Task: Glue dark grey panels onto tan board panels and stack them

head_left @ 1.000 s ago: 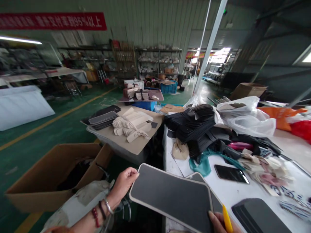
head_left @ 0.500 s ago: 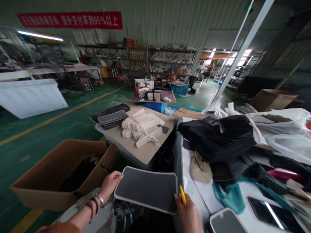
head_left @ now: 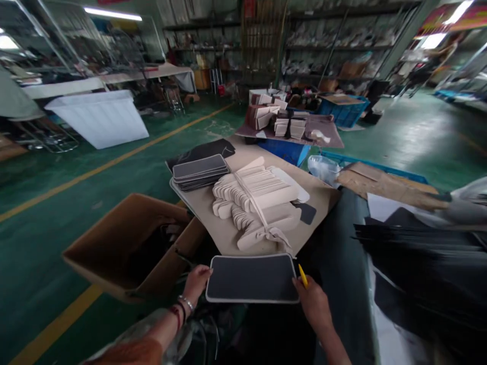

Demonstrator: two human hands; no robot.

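Note:
A dark grey rectangular panel (head_left: 252,279) with rounded corners and a pale edge is held level in front of me. My left hand (head_left: 198,283) pinches its left edge, and bracelets circle that wrist. At the opposite end my right hand (head_left: 311,299) grips the edge, with a yellow pen-like tool (head_left: 303,276) also tucked in the fingers. Just beyond, on a board-topped table (head_left: 224,242), lies a bundle of cream strips (head_left: 258,190) tied with a band. To its left is a stack of similar dark panels (head_left: 200,167).
An open cardboard box (head_left: 110,263) stands on the floor to my left. Black material (head_left: 422,263) is piled on the right-hand table. Farther off are a white bin (head_left: 101,119), a blue crate (head_left: 344,110) and stacked pieces on a brown board (head_left: 323,133).
My view has swung right and down toward the tables. Both hands still hold the panel, which has gone from tilted to nearly level and lies closer to the cream bundle.

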